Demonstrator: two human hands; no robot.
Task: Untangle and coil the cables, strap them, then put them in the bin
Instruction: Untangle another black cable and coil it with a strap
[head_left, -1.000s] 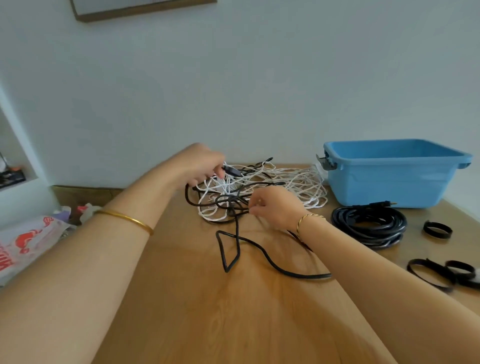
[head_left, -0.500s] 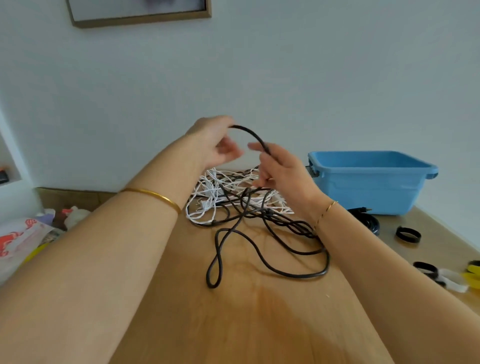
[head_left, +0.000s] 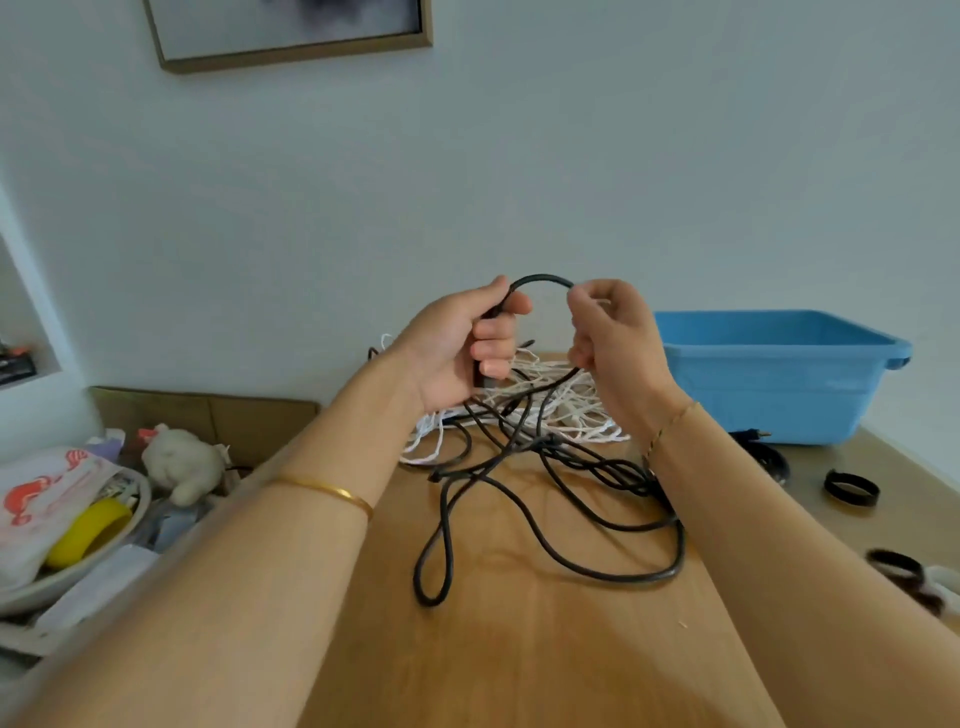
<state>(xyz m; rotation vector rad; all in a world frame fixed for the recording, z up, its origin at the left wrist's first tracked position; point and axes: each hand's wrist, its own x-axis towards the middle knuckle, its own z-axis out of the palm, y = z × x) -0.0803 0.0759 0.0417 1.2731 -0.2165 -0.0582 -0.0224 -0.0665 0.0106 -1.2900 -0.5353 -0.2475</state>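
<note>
Both hands up on the black cable (head_left: 545, 540), the rest a mess on the table (head_left: 519, 665)

The left hand (head_left: 457, 348) was curled around one stretch of it and the right hand (head_left: 613, 343) pinched it further along, so a little arch stood between them. Everything else hung down and sprawled in loose loops on the wood, tangled into a pile of white cable (head_left: 566, 410) behind. The blue bin (head_left: 769, 379) sat back right by the wall, a black coil (head_left: 769, 462) just beside it, a few black straps (head_left: 851, 488) scattered near the right edge.
</note>
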